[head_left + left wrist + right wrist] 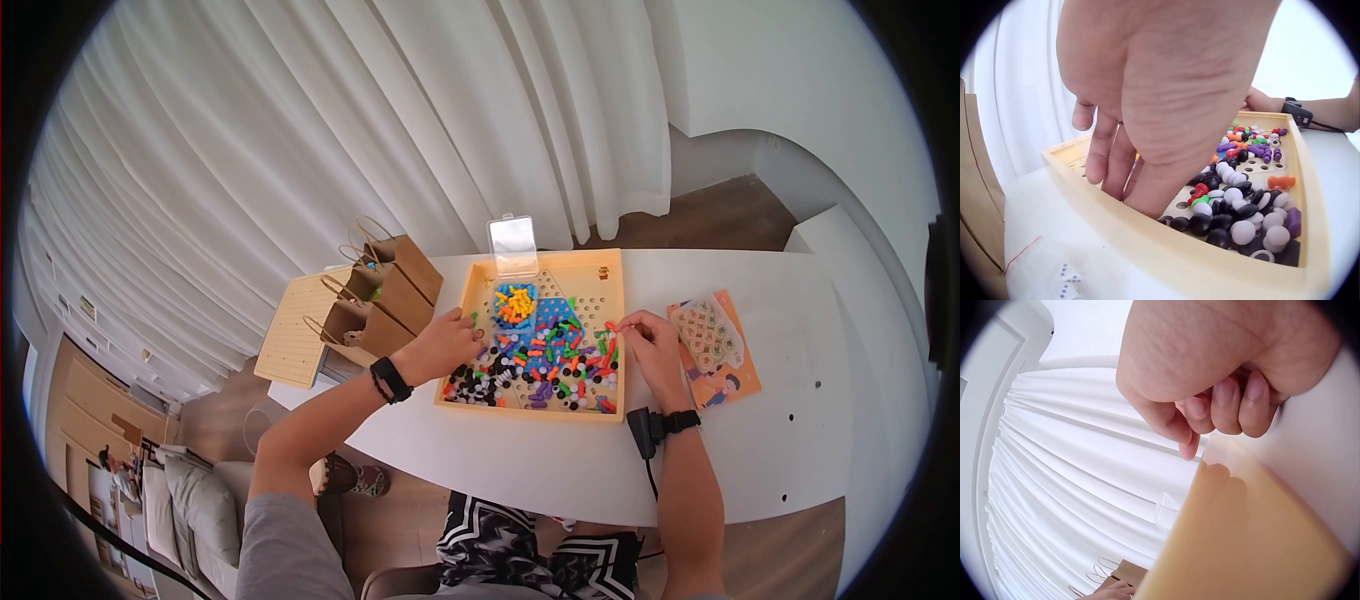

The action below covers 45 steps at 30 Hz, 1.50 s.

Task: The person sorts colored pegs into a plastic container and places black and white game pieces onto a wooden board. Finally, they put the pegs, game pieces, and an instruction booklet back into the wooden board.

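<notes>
A shallow wooden tray (pixel 540 412) holds a star-patterned game board strewn with colourful pegs (pixel 560 365) and black and white round pieces (pixel 1235 212). My left hand (pixel 447 342) reaches over the tray's left edge, its fingers bent downward. A small green piece (pixel 474 317) shows right at those fingertips; I cannot tell if they grip it. At the right edge my right hand (pixel 655 350) pinches a red-orange peg (pixel 611 326) between thumb and forefinger. Its other fingers (pixel 1225 403) curl into the palm, and the right wrist view hides the peg.
Inside the tray stands a clear box (pixel 515 306) of yellow, blue and orange pegs, lid (pixel 514 246) raised. Brown paper bags (pixel 395 285) and a wooden board (pixel 296 330) stand at the left. An orange booklet (pixel 722 385) lies right of the tray on the white table (pixel 780 430).
</notes>
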Motion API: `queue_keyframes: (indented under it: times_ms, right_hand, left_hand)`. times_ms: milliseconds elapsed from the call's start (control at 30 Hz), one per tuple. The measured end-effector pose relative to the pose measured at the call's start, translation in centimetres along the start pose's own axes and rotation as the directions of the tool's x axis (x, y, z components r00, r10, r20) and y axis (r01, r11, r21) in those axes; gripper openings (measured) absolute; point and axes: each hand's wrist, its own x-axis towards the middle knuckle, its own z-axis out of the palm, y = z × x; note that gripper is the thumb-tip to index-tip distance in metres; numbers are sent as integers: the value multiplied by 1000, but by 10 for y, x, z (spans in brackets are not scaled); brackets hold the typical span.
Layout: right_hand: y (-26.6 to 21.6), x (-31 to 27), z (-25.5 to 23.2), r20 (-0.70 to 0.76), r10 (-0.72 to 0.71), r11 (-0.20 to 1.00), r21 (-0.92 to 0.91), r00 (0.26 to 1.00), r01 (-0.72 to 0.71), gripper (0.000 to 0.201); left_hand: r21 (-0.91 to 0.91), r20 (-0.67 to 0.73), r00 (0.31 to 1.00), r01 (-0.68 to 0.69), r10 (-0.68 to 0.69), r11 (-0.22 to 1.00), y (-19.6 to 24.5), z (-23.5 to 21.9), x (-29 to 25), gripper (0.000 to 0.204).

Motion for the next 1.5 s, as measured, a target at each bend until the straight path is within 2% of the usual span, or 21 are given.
queue_keyframes:
  times_ms: [67, 200, 400, 467, 500, 567, 600, 667, 800, 867, 900, 967, 1000, 1100, 1233, 1300, 1433, 1500]
  right_hand:
    - [-1, 0, 0, 0, -18, 1000, -9, 1000, 18, 8]
    - [4, 1, -1, 6, -24, 1000, 10, 1000, 23, 7]
    - [10, 3, 0, 0, -54, 998, -13, 999, 54, 7]
    - [13, 3, 2, -15, -82, 997, -10, 997, 82, 8]
    - [12, 3, 2, -15, -82, 997, -9, 997, 82, 8]
    - [10, 3, 1, -5, -70, 997, -33, 998, 70, 8]
    - [8, 2, 0, -5, -69, 997, -32, 998, 69, 8]
    - [5, 1, 1, -4, -73, 996, -49, 997, 73, 8]
    - [9, 2, 3, -27, -91, 996, -11, 996, 90, 8]
    - [10, 2, 2, -1, -80, 997, -25, 997, 80, 9]
    - [10, 3, 2, 0, -81, 996, -25, 997, 81, 9]
    - [9, 3, 2, 0, -96, 994, -46, 995, 96, 9]
    - [8, 2, 2, 2, -99, 994, -48, 995, 99, 9]
    - [5, 2, 1, 4, -71, 997, -40, 997, 71, 9]
    - [2, 0, 2, 0, -74, 997, -28, 997, 74, 9]
    - [2, 0, 2, 7, -61, 997, -39, 998, 61, 9]
    - [7, 1, 1, 12, -86, 995, -53, 996, 87, 9]
    - [6, 2, 1, 13, -80, 996, -49, 997, 81, 9]
  left_hand:
    - [-67, 64, 998, -9, 13, 998, 1, -6, 3, 8]
    - [-61, 21, 999, -45, 46, 997, -2, -1, 2, 7]
    - [-170, 32, 996, -72, 79, 983, -7, -4, 1, 9]
    - [-191, 125, 986, -81, 106, 978, -5, -8, 1, 9]
    - [-190, 126, 986, -80, 106, 978, -3, -5, -1, 9]
    - [-142, 9, 993, -114, 117, 983, 3, 2, -3, 10]
    - [-142, 10, 993, -115, 117, 983, 3, 0, -3, 10]
    - [-209, 107, 990, -63, 87, 976, 2, -5, -3, 11]
    - [-226, 96, 995, -15, 37, 974, -9, -17, 3, 7]
    - [-268, 25, 997, 72, -68, 961, -21, -25, 12, 3]
    - [-268, 24, 997, 74, -70, 961, -26, -32, 17, 3]
    - [-342, -157, 969, 130, -193, 931, -34, -44, 30, 7]
    - [-394, -118, 972, 143, -205, 908, -38, -44, 34, 14]
    - [-364, -160, 969, 121, -189, 924, -36, -42, 41, 22]
    - [-367, -142, 974, 114, -176, 923, -19, -31, 43, 23]
    - [-441, -136, 981, 67, -141, 895, -8, -29, 44, 22]
    - [-371, -168, 982, 14, -82, 928, 11, -27, 45, 19]
    - [-174, -169, 985, -2, -28, 985, 13, -23, 46, 18]
